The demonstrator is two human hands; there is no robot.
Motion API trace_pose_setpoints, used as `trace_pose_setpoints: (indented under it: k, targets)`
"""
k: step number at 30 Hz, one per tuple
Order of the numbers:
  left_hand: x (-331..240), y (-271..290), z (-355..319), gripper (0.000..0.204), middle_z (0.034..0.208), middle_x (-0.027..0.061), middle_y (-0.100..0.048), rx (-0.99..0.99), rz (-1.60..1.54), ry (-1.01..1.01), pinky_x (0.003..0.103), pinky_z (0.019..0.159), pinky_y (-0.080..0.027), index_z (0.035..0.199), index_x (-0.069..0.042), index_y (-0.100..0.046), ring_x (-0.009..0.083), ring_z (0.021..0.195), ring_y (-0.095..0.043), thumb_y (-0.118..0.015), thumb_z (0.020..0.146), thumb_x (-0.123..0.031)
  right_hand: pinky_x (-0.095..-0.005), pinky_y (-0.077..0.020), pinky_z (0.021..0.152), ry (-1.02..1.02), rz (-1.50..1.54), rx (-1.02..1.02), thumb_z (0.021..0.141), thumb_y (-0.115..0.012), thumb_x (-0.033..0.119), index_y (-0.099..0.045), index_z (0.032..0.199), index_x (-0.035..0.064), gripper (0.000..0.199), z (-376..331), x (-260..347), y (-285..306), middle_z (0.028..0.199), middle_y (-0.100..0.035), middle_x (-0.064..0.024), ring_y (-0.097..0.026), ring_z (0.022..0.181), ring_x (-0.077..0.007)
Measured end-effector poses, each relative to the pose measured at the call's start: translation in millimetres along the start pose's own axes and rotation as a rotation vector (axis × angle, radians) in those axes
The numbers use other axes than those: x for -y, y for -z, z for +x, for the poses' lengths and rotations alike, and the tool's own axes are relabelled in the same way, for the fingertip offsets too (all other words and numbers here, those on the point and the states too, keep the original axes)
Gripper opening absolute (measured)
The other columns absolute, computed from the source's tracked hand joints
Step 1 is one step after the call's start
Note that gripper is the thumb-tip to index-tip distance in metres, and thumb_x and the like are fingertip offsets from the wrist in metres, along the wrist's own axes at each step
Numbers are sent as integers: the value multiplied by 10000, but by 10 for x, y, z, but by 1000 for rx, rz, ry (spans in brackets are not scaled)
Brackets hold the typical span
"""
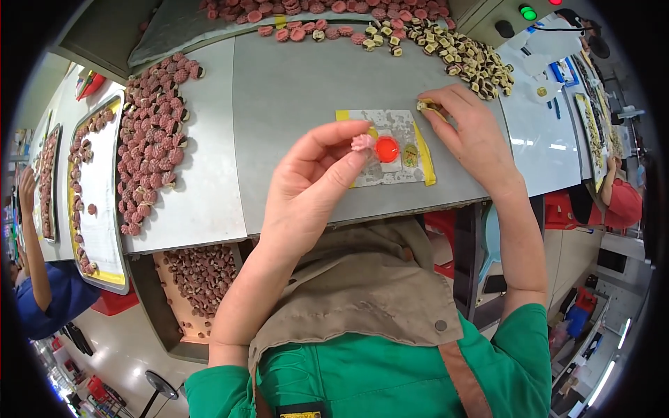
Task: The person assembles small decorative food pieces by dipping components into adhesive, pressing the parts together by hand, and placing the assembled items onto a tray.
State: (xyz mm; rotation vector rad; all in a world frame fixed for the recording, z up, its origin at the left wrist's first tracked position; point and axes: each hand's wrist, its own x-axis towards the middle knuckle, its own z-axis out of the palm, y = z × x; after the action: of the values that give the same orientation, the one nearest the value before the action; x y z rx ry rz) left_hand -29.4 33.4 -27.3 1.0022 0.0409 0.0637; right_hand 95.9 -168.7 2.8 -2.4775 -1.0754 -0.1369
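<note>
Pinching pink piece [362, 142] in left hand [313, 182] fingertips.

Bare grey tabletop [306, 76] mid free; pink pieces [150, 132] block left, yellowish pieces [460, 56] far right.

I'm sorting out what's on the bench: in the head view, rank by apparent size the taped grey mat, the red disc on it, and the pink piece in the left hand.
1. Taped grey mat, clearly largest.
2. Red disc and pink piece look about alike; the pink piece, pinched by the left hand, may be nearer the camera, so I won't rank them.
</note>
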Motion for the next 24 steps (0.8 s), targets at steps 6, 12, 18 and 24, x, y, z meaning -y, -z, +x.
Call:
trace_pose_setpoints:
  k: [6, 12, 18, 24]
  targets:
    - [-62, 74, -62, 308, 1110, 37, -581, -98, -72, 119, 239, 853, -459, 1223, -16, -522, 115, 999, -578, -559, 927, -95, -327, -489, 727, -64, -20, 50, 844, -595, 56, -594, 1026, 4, 190, 61, 104, -33, 925, -587, -120, -612, 812, -256]
    - [-127, 203, -78, 329, 1069, 37, -579, -122, -251, 82, 244, 826, -468, 1240, -20, -519, 121, 957, -583, -555, 927, -114, -317, -486, 723, -55, 38, 30, 849, -594, 61, -595, 1029, 4, 188, 77, 134, -83, 949, -596, -114, -604, 799, -248]
    - [-221, 191, -22, 352, 1019, 41, -573, -217, -405, 179, 231, 825, -513, 1282, 15, -451, 125, 972, -589, -492, 952, -99, -320, -479, 731, -71, 70, 28, 849, -591, 56, -598, 1031, 6, 189, 47, 93, -95, 960, -604, -119, -590, 808, -259]
    - [-112, 304, -43, 413, 1048, 63, -568, -67, -495, 141, 240, 842, -511, 1314, 20, -411, 136, 998, -587, -506, 959, -168, -335, -467, 754, 52, -93, 27, 849, -586, 46, -604, 1034, 10, 189, 5, 64, -77, 963, -603, -129, -577, 864, -292]
